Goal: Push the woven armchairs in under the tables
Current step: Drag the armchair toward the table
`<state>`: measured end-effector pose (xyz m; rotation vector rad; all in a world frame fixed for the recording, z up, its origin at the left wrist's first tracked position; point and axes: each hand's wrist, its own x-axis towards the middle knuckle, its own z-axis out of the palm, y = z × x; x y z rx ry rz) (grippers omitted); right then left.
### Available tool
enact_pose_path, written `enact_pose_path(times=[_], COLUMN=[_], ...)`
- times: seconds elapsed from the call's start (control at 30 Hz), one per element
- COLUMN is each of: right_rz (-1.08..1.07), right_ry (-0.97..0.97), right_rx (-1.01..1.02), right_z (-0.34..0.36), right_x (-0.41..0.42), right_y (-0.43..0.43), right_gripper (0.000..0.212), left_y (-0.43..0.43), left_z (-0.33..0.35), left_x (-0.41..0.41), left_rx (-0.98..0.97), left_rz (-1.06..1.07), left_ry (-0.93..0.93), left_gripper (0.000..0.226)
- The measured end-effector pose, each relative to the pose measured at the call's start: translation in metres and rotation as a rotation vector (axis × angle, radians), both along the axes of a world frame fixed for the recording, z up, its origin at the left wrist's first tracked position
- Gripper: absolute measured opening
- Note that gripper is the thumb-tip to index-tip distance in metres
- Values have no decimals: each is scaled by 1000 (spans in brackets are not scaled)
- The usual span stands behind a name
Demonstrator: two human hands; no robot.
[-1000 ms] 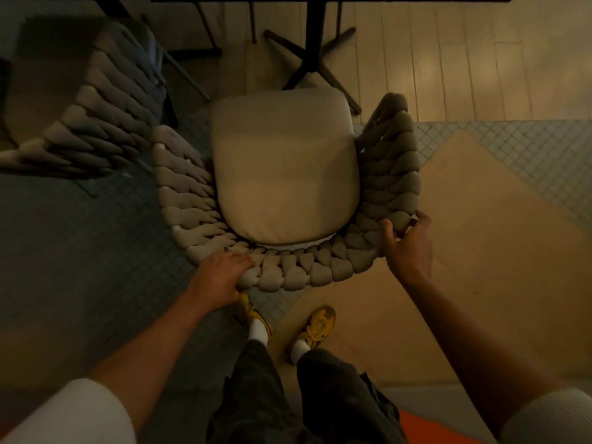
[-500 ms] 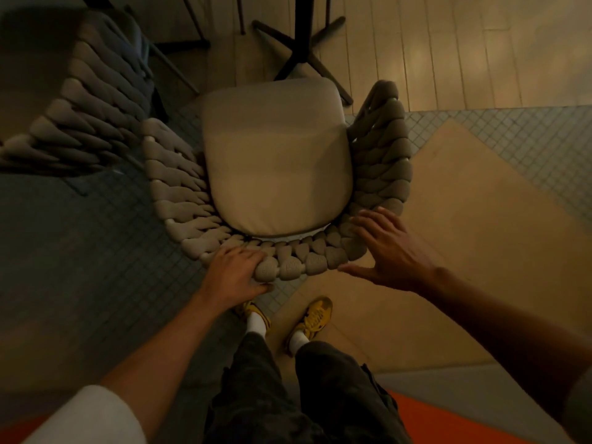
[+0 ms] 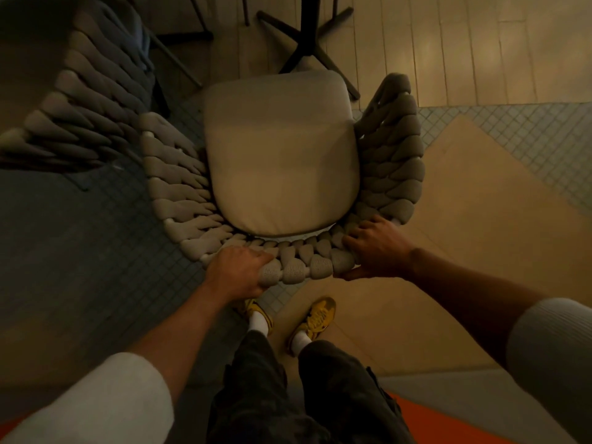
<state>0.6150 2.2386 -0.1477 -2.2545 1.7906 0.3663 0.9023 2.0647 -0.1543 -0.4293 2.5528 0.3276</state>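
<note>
A woven armchair (image 3: 394, 161) with a pale seat cushion (image 3: 282, 155) stands right below me, its curved back toward me. My left hand (image 3: 238, 270) grips the braided back rim at the left. My right hand (image 3: 378, 248) grips the same rim at the right rear corner, fingers over the top and thumb under the outside. The table's dark post and cross foot (image 3: 307, 30) stand just beyond the seat's front edge; the tabletop is out of view.
A second woven armchair (image 3: 86, 100) stands at the upper left, close to the first one's left arm. My two yellow shoes (image 3: 317, 315) are just behind the chair. Plank floor lies ahead, small-tiled floor to both sides, an orange strip at the bottom.
My right hand, which hung open beside the chair half a second ago, now grips the back rim. The left hand has kept its hold. The chair sits slightly closer to the table's foot.
</note>
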Motion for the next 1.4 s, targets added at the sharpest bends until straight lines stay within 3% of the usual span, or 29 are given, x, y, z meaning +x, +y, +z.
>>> enact_pose_path(times=[0.6, 0.77, 1.4], right_rz=[-15, -16, -18], right_ry=[-55, -41, -63], right_rx=[-48, -41, 20], right_z=[-11, -9, -9], right_x=[-7, -7, -10], right_y=[1, 0, -4], right_gripper=[84, 82, 80], left_y=[-10, -11, -14], left_z=[-4, -6, -9], left_x=[1, 2, 1], left_rx=[62, 53, 29], left_rz=[-53, -69, -107], left_ry=[-20, -5, -13], left_gripper=[76, 66, 72])
